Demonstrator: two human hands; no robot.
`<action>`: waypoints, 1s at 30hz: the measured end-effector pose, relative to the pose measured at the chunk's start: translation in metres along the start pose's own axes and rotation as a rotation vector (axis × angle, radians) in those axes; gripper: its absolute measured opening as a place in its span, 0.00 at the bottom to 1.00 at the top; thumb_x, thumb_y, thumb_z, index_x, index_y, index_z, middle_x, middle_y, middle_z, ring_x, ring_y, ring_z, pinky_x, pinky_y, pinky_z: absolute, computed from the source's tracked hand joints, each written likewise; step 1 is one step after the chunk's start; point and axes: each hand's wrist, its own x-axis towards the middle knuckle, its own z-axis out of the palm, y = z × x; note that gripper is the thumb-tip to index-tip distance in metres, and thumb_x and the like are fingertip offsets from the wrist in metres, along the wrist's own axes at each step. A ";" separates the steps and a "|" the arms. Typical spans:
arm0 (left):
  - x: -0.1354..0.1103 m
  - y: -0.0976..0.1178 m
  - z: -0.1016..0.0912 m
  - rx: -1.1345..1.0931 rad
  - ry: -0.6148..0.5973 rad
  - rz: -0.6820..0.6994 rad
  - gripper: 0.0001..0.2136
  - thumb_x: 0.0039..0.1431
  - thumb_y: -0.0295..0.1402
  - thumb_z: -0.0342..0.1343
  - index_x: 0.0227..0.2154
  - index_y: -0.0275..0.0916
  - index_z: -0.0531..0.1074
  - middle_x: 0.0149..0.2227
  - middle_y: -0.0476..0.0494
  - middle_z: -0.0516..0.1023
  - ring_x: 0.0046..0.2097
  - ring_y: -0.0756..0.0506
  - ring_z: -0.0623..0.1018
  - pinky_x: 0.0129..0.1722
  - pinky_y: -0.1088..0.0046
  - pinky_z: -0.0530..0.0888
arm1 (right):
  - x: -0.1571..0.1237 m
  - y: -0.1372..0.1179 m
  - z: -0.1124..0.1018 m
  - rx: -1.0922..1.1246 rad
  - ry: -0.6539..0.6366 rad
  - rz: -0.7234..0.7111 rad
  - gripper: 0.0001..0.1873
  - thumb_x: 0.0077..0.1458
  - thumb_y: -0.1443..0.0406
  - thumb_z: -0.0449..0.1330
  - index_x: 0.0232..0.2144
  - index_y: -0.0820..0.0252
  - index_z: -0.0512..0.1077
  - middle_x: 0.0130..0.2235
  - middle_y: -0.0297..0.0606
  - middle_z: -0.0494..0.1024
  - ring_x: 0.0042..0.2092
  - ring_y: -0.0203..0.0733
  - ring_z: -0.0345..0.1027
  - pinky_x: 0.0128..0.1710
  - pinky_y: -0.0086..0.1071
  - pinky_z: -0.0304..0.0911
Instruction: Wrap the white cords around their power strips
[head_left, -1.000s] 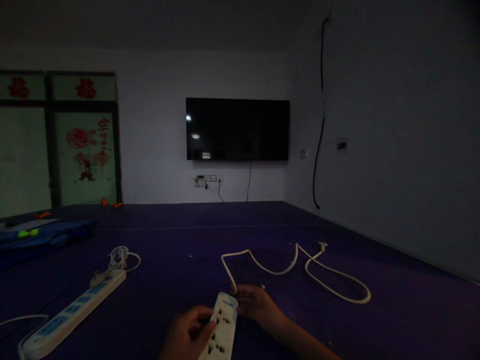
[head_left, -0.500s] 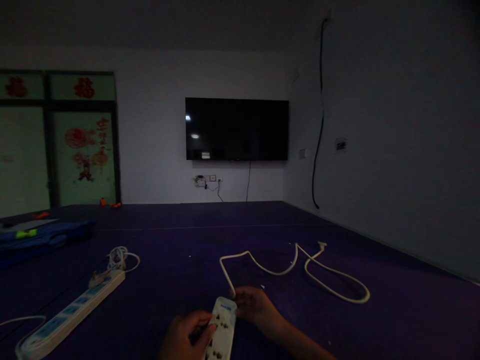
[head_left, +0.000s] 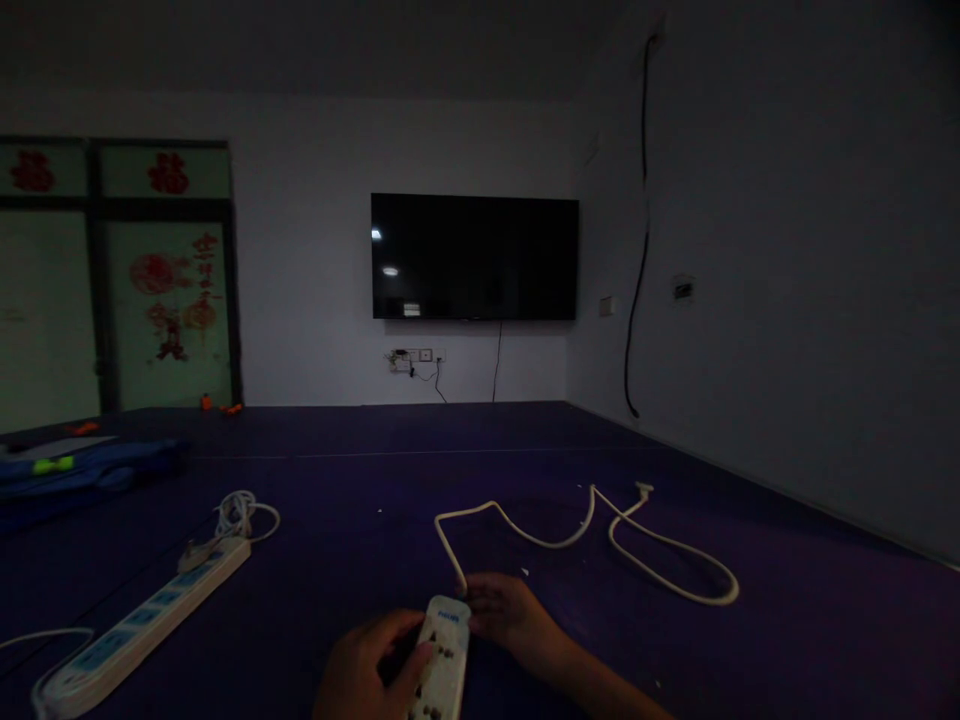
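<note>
My left hand [head_left: 373, 665] grips a white power strip [head_left: 448, 650] by its left side, the thumb lying over the sockets. The strip's near end runs out of view at the bottom. At its far right corner my right hand [head_left: 510, 620] is closed with curled fingers around the base of the power cord [head_left: 450, 545], touching the strip's edge too. From there the cream cord winds away over the purple surface to a plug [head_left: 643, 489] and a wide loop on the right.
A second power strip [head_left: 142, 625] with blue socket faces lies at the left, its cord bundled [head_left: 238, 515] at the far end. Blue folded cloth [head_left: 105, 465] lies behind it. Small orange objects [head_left: 231, 409] sit at the far edge. A television [head_left: 475, 257] hangs on the wall.
The held strip and its cord's near end have shifted slightly left, together with my left hand. My right hand stays by the cord's base.
</note>
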 end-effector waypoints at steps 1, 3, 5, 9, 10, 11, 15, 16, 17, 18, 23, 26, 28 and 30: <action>0.000 0.001 -0.001 0.010 0.001 0.015 0.14 0.44 0.44 0.59 0.36 0.50 0.76 0.40 0.44 0.79 0.42 0.37 0.74 0.46 0.63 0.68 | 0.000 0.001 0.000 0.004 -0.005 0.000 0.21 0.38 0.60 0.68 0.38 0.59 0.74 0.38 0.42 0.76 0.40 0.46 0.70 0.41 0.38 0.64; -0.001 0.002 -0.002 0.031 -0.013 0.046 0.16 0.45 0.43 0.59 0.40 0.50 0.75 0.45 0.44 0.77 0.47 0.37 0.73 0.51 0.62 0.65 | 0.001 0.003 -0.001 0.017 -0.016 -0.008 0.21 0.38 0.60 0.68 0.37 0.59 0.74 0.38 0.41 0.76 0.40 0.45 0.70 0.41 0.38 0.64; -0.001 0.002 -0.002 0.050 -0.042 0.080 0.17 0.47 0.43 0.57 0.42 0.50 0.74 0.47 0.44 0.76 0.49 0.38 0.72 0.54 0.62 0.63 | 0.002 0.004 -0.002 0.027 -0.033 -0.020 0.21 0.38 0.61 0.68 0.37 0.60 0.74 0.38 0.41 0.76 0.40 0.45 0.70 0.40 0.38 0.64; 0.000 -0.003 -0.002 0.133 -0.052 0.195 0.17 0.50 0.42 0.55 0.44 0.49 0.72 0.49 0.45 0.74 0.51 0.40 0.71 0.54 0.60 0.64 | 0.002 -0.001 0.000 0.010 -0.045 -0.022 0.24 0.37 0.60 0.68 0.40 0.59 0.73 0.38 0.41 0.76 0.39 0.44 0.70 0.39 0.36 0.64; 0.001 -0.005 -0.002 0.170 -0.053 0.239 0.17 0.51 0.42 0.54 0.45 0.49 0.71 0.49 0.45 0.74 0.51 0.41 0.71 0.53 0.60 0.65 | 0.002 -0.003 0.000 0.001 -0.043 -0.017 0.25 0.37 0.59 0.68 0.41 0.59 0.72 0.38 0.41 0.76 0.39 0.44 0.70 0.39 0.36 0.64; 0.001 -0.007 -0.002 0.208 -0.062 0.284 0.17 0.52 0.41 0.53 0.46 0.48 0.71 0.49 0.45 0.74 0.51 0.42 0.71 0.53 0.61 0.66 | 0.002 -0.004 0.001 -0.005 -0.039 -0.012 0.26 0.37 0.59 0.68 0.41 0.59 0.72 0.38 0.41 0.76 0.39 0.44 0.70 0.39 0.36 0.64; 0.003 -0.011 -0.001 0.354 -0.110 0.396 0.16 0.55 0.41 0.50 0.46 0.46 0.70 0.50 0.45 0.73 0.53 0.43 0.70 0.51 0.64 0.68 | 0.003 -0.002 0.002 -0.018 0.000 -0.006 0.27 0.35 0.57 0.68 0.41 0.59 0.72 0.38 0.42 0.76 0.38 0.44 0.70 0.39 0.36 0.64; 0.003 -0.011 -0.001 0.382 -0.113 0.405 0.16 0.55 0.41 0.49 0.46 0.45 0.70 0.51 0.45 0.73 0.53 0.44 0.70 0.51 0.64 0.68 | 0.003 -0.001 0.002 -0.027 0.018 -0.004 0.28 0.35 0.56 0.68 0.40 0.60 0.72 0.37 0.42 0.76 0.38 0.44 0.70 0.39 0.37 0.64; 0.004 -0.012 -0.001 0.406 -0.117 0.411 0.16 0.55 0.42 0.49 0.46 0.45 0.70 0.51 0.45 0.72 0.53 0.44 0.70 0.51 0.64 0.68 | 0.003 0.000 0.002 -0.038 0.035 -0.004 0.28 0.34 0.55 0.68 0.40 0.60 0.73 0.37 0.42 0.76 0.38 0.44 0.70 0.38 0.37 0.64; 0.004 -0.012 -0.001 0.425 -0.121 0.415 0.17 0.56 0.42 0.49 0.46 0.45 0.70 0.51 0.44 0.72 0.53 0.44 0.70 0.51 0.65 0.68 | 0.004 0.001 0.002 -0.049 0.048 -0.004 0.28 0.34 0.55 0.68 0.39 0.60 0.73 0.36 0.42 0.76 0.38 0.45 0.70 0.38 0.37 0.64; 0.003 -0.008 -0.002 0.452 -0.150 0.413 0.18 0.55 0.43 0.49 0.47 0.43 0.70 0.52 0.42 0.70 0.53 0.43 0.70 0.52 0.65 0.68 | 0.002 0.001 0.004 -0.099 0.045 -0.022 0.21 0.38 0.54 0.66 0.34 0.61 0.73 0.34 0.41 0.76 0.39 0.46 0.70 0.40 0.37 0.64; 0.001 -0.007 -0.003 0.426 -0.137 0.415 0.18 0.56 0.42 0.49 0.47 0.45 0.70 0.52 0.43 0.71 0.53 0.43 0.70 0.51 0.65 0.68 | 0.001 0.003 0.004 -0.114 0.064 -0.026 0.22 0.38 0.54 0.66 0.35 0.61 0.73 0.35 0.42 0.76 0.39 0.46 0.70 0.40 0.38 0.64; 0.000 -0.008 -0.004 0.412 -0.129 0.420 0.17 0.55 0.42 0.50 0.47 0.46 0.70 0.52 0.44 0.71 0.52 0.43 0.71 0.51 0.65 0.68 | 0.000 0.005 0.004 -0.118 0.084 -0.021 0.23 0.38 0.54 0.66 0.36 0.61 0.73 0.35 0.42 0.76 0.38 0.46 0.70 0.40 0.38 0.64; 0.000 -0.007 -0.004 0.411 -0.126 0.418 0.17 0.55 0.42 0.50 0.47 0.46 0.70 0.52 0.44 0.71 0.52 0.44 0.71 0.50 0.67 0.69 | 0.000 0.005 0.003 -0.118 0.086 -0.016 0.23 0.38 0.54 0.66 0.36 0.61 0.73 0.35 0.43 0.76 0.39 0.46 0.70 0.40 0.38 0.64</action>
